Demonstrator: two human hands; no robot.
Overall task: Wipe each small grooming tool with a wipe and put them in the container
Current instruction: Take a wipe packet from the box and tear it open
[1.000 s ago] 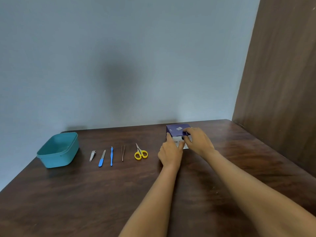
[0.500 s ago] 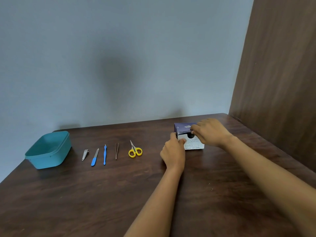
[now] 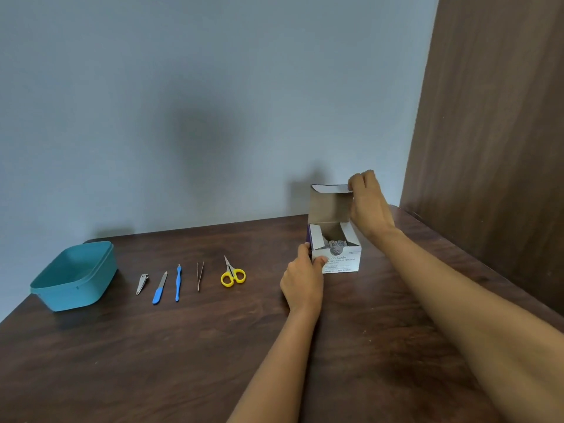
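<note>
A white and purple box of alcohol swabs [image 3: 343, 261] stands on the dark wooden table, its lid [image 3: 331, 206] raised upright. Swab packets [image 3: 335, 243] show inside. My left hand [image 3: 303, 277] grips the box's near left corner. My right hand [image 3: 367, 199] pinches the top right edge of the lid. To the left lie, in a row, yellow scissors [image 3: 233, 274], tweezers [image 3: 199, 275], a blue cuticle tool [image 3: 178, 282], a blue nail file [image 3: 159, 288] and a nail clipper [image 3: 142, 283]. A teal container [image 3: 74, 276] sits at the far left, open.
The table [image 3: 183, 355] ends at a grey wall behind and a brown wooden panel [image 3: 494, 148] on the right. The teal container is close to the table's left edge.
My right hand has lifted the box lid from closed to fully upright. My left hand has kept hold of the box's left corner.
</note>
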